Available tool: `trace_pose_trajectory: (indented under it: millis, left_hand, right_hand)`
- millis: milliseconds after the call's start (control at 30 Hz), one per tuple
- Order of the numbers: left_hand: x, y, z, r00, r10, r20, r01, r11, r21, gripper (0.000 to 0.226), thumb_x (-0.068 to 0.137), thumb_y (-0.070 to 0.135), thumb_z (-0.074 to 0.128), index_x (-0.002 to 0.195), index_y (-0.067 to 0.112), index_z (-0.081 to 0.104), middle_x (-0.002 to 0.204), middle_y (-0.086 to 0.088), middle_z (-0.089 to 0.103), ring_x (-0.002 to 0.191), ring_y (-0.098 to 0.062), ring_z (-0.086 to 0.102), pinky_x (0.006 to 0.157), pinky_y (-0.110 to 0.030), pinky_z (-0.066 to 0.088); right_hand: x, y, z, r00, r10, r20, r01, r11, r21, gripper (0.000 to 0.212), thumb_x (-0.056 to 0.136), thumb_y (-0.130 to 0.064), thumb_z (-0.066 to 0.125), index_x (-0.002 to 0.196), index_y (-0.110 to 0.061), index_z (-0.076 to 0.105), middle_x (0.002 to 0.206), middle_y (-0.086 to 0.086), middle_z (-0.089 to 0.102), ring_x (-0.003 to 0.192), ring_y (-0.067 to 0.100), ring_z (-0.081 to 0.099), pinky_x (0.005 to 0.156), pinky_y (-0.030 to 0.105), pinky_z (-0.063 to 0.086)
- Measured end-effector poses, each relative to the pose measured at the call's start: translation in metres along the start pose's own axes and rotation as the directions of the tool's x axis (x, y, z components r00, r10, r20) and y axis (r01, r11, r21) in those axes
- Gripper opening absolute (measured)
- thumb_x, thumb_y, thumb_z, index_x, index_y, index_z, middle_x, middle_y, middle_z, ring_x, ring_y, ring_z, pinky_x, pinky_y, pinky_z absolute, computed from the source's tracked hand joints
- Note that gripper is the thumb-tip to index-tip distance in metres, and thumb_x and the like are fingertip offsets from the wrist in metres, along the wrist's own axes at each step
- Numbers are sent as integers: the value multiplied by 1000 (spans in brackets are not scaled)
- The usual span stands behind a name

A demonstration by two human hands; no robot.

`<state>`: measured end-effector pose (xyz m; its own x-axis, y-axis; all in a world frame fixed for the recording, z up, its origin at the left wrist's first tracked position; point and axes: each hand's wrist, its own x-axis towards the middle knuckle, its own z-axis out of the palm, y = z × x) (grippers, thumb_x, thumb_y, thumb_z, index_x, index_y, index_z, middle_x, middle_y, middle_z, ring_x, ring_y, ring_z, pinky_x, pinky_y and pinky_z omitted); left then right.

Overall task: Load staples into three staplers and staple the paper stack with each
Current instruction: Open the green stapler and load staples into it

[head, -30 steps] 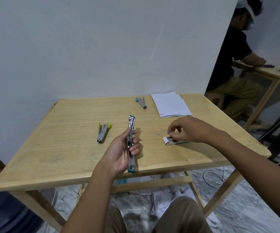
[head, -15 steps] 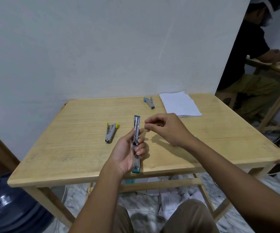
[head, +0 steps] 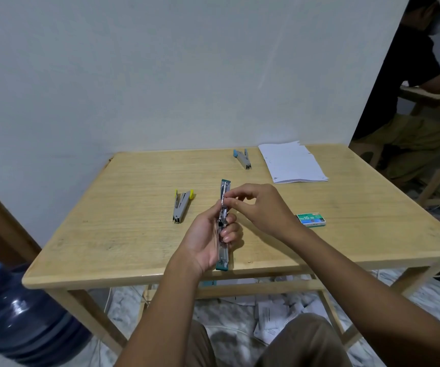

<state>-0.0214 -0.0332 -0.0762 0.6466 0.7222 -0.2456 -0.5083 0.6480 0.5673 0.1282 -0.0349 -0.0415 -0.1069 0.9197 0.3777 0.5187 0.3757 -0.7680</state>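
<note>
Over the near edge of the bench, the left hand wraps its fingers round the middle of the teal stapler. The stapler is swung open and held lengthwise, pointing towards 12 o'clock. The right hand meets it from 3 o'clock with thumb and fingertips pinched together at the upper part of the bare channel. They are probably feeding in a staple strip, though it is too small to make out. The risk is that a strip fed in crooked breaks apart or drops, and loose staples would be hard to find on the littered floor. The stapler could also jam if it is closed on a badly seated strip. At 3 o'clock from the hands a green staple box lies flat on the wood. The yellow stapler lies at 10 o'clock, and farther off the blue stapler lies at 12, both untouched. The paper stack sits just beside the blue one at 1 o'clock. The bench is pale, grained wood set against a plain wall. Scattered papers lie on the marbled floor beneath it, and a blue water jug stands at 8 o'clock. Far off at 2 o'clock another person sits at a second bench.
</note>
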Motion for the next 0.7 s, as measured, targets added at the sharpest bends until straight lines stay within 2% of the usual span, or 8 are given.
trace_pose_trajectory:
  millis: [100,233,333,400,500,600,700]
  left_hand:
    - [-1,-1,1,1000,1,-2,-1,1000,-6,46,98,45,48,66,11,46,49,-2,32,43,-13,33,43,-22,33]
    - [0,-1,0,1000,0,2,0,1000,-17,47,99,45,46,66,11,47,50,-2,32,43,-13,33,42,-23,35]
    - [0,-1,-2,1000,-4,0,4,1000,-17,46,99,43,45,66,11,47,51,-1,32,44,-12,32,45,-22,32]
    - [0,-1,-2,1000,-6,-3,5,1000,-18,45,99,43,44,67,12,47,52,0,32,44,-12,32,46,-22,31]
    - [1,-1,-4,1000,5,-17,-5,1000,-3,46,99,44,44,66,12,48,51,0,32,44,-12,33,51,-23,27]
    - [0,-1,-1,998,33,-45,-33,999,-12,48,100,42,41,65,12,50,49,0,34,41,-12,34,51,-23,26]
    - [-1,-1,2,996,70,-58,-71,997,-22,39,100,38,40,80,10,58,48,-1,38,38,-11,36,47,-22,29]
  right_hand:
    - [3,6,5,995,-86,-41,82,993,-81,10,83,-24,77,93,-24,78,94,-16,65,85,-1,59,74,12,40]
    - [3,8,12,994,-66,-90,52,988,-147,14,83,-29,77,97,-29,78,98,-16,58,85,-4,54,77,24,49]
    - [2,5,14,996,-6,-92,-7,990,-143,20,84,-33,75,103,-35,72,99,-18,54,85,-2,54,74,22,47]
    - [1,3,14,995,17,-102,-31,991,-131,17,84,-34,75,98,-39,68,98,-19,53,85,-1,54,72,22,47]
    - [-3,2,11,994,-32,-105,13,983,-180,8,87,-34,71,94,-36,68,98,-18,55,85,0,55,74,27,49]
    - [-10,5,2,988,-155,8,152,959,-241,12,93,-36,63,100,-31,71,103,-16,54,92,3,56,77,30,50]
    - [-13,8,-6,954,-234,190,291,879,-377,33,96,-47,46,106,-31,72,112,-12,55,100,9,54,78,33,47]
